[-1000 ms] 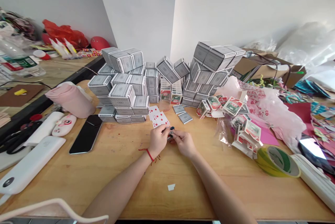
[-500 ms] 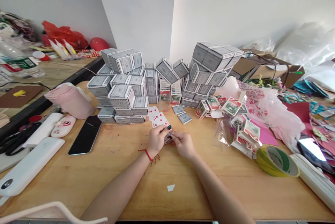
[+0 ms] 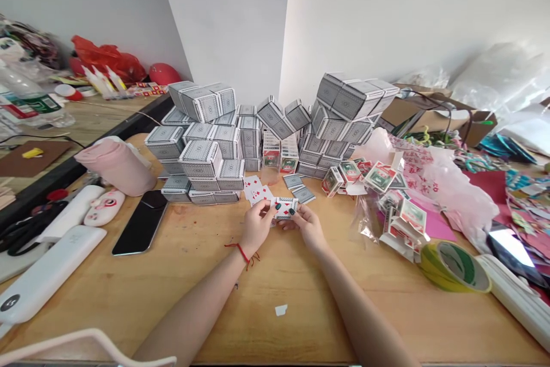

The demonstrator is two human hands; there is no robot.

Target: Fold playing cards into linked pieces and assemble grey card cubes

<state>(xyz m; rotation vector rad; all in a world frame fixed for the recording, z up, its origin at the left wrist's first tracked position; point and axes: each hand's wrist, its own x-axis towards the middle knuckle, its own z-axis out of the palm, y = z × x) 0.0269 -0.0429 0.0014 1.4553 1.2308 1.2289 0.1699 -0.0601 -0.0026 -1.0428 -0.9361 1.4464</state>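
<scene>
Between both hands is a playing card (image 3: 284,211), red diamonds facing me, with grey patterned strips along its long edges that look folded over. My left hand (image 3: 256,225) pinches its left end, thumb in front. Its right end is gripped by my right hand (image 3: 310,229), with the thumb on the face and fingers behind. Just behind the hands, loose diamond cards (image 3: 256,187) lie face up, partly covered by the left hand. To their right lie folded grey-backed cards (image 3: 301,189).
Grey boxes built of cards rise in a left stack (image 3: 201,159) and a right stack (image 3: 344,106). Opened card packs (image 3: 380,176), a tape roll (image 3: 455,264) and plastic bags (image 3: 451,184) lie right. Left are a phone (image 3: 141,223) and power bank (image 3: 54,272). A paper scrap (image 3: 281,310) lies in front.
The card between my hands has turned up so its diamond face shows. My hands have moved slightly apart, the right thumb now resting on the face.
</scene>
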